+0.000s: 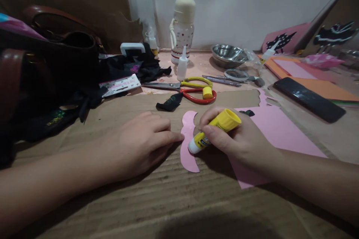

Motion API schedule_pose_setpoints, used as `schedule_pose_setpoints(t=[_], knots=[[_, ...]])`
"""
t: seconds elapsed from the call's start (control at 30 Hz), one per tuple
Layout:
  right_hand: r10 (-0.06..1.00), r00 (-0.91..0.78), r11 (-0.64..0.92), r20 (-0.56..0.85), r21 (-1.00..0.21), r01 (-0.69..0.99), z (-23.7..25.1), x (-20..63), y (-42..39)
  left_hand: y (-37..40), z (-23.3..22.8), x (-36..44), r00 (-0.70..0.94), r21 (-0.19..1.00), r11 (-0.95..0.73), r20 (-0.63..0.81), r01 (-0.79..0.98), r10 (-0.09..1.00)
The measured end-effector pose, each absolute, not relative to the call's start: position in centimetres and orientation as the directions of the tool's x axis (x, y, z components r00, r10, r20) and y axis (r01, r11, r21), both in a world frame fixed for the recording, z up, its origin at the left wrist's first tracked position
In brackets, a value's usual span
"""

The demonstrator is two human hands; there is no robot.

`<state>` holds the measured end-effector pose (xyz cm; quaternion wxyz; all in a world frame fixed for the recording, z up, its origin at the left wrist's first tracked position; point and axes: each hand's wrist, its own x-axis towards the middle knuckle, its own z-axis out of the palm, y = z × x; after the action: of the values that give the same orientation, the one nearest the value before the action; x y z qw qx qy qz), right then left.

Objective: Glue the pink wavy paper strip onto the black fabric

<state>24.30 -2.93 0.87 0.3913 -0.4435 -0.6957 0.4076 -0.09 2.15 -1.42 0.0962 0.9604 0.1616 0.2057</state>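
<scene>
A scalloped pink paper cutout (pixel 188 157) lies flat on the brown cardboard (pixel 112 201) between my hands. My left hand (pixel 148 142) rests to its left, the index finger stretched out and its tip on the cutout's left edge; the other fingers are loosely bent, with nothing in them. Wrapped round a yellow and white glue stick (pixel 203 140), my right hand (pixel 235 134) tilts it so that its white end meets the cutout. The stick's yellow cap (pixel 207 92) sits by the red handle of the scissors (pixel 193 89). Under my right wrist lies a larger pink sheet (pixel 275 127).
Behind the scissors stand a small glue bottle (pixel 182 68), a drinking bottle (pixel 185 30) and a metal bowl (pixel 228 56). A phone (pixel 308 99) lies at right near coloured paper (pixel 336 89). Black fabric (pixel 123 68) and a dark bag (pixel 56 59) are at left.
</scene>
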Motion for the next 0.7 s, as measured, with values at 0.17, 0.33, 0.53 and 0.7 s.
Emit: schedule_pose_setpoints(t=[0.17,0.33,0.53,0.7], knots=[[0.910,-0.369,0.301,0.189,-0.913,0.276,1.04,24.35,-3.02,2.20,-1.28,-0.10,0.867,0.252,-0.932,0.362,0.262,0.342],[0.872,-0.467,0.286,0.149,-0.928,0.238,1.28,24.29,-3.14,2.11,-1.31,-0.05,0.863,0.241,-0.936,0.380,0.256,0.334],[0.891,-0.435,0.211,0.131,-0.967,0.140,0.62,24.79,-3.25,2.10,-1.38,-0.15,0.868,0.238,-0.935,0.365,0.264,0.338],[0.926,-0.345,0.213,0.154,-0.967,0.139,0.72,24.86,-3.24,2.16,-1.45,-0.17,0.865,0.242,-0.935,0.372,0.258,0.335]])
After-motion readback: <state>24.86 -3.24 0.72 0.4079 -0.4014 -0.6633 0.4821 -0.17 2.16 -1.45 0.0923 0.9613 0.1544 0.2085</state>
